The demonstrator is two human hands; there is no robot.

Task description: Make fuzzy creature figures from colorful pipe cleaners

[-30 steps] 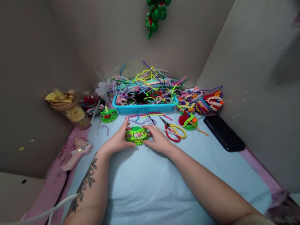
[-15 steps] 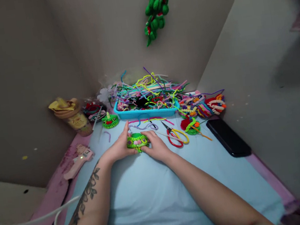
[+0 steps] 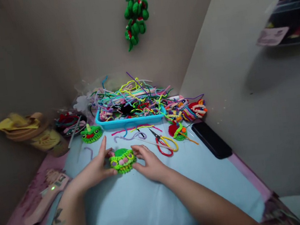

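Note:
A small green chenille-stem animal head [image 3: 122, 161], with yellow-ringed lilac eyes and pink patches at its middle, is between my two hands, low over the light blue cloth. My left hand [image 3: 101, 163] cups its left side, thumb at the lower front, with the other fingers partly hidden behind. From the right, my right hand [image 3: 148, 161] curves loosely round its edge, thumb low and fingertips at the upper right. Whether the head rests on the cloth I cannot tell. Red-and-yellow scissors [image 3: 165, 145] lie beyond my right hand. A horned green head [image 3: 91, 134] sits behind my left hand.
A blue tray [image 3: 131, 122] overflows with coloured stems at the back. Several figures [image 3: 186, 109] lie beside it. A black phone [image 3: 212, 140] lies right, a pink glue gun [image 3: 49, 198] left. A cup [image 3: 46, 138] stands back left; white cables cross the lower left.
My view has shifted, so most things appear farther left. The green head is turned more towards me and appears lower in view; my hands have loosened a little round it.

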